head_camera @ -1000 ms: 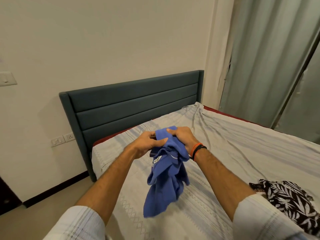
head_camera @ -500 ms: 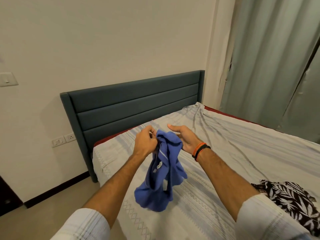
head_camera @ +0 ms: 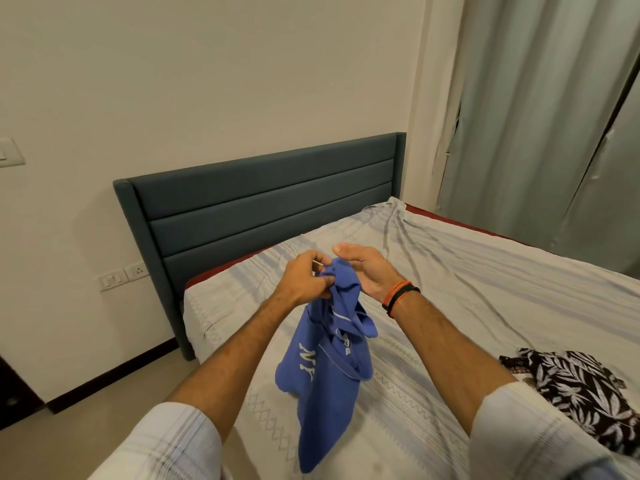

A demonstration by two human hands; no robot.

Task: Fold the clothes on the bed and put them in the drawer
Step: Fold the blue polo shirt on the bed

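A crumpled blue shirt (head_camera: 325,379) with white lettering hangs in the air above the bed (head_camera: 485,299). My left hand (head_camera: 304,278) pinches its bunched top edge. Just to the right, my right hand (head_camera: 363,271) is held palm inward with its fingers fairly straight, its lower palm against the bunched cloth; whether it holds the cloth is hidden. A black shirt with a white leaf print (head_camera: 581,389) lies in a heap at the bed's right edge of view. No drawer is in view.
The bed has a grey patterned sheet and a dark teal padded headboard (head_camera: 263,209) against the white wall. Grey-green curtains (head_camera: 540,116) hang beyond the bed's far side. Bare floor (head_camera: 86,424) runs along the bed's left side.
My right hand has let go of the blue shirt's bunched top and opened. The shirt has dropped lower and unrolled, now showing white letters, hanging mainly from my left hand.
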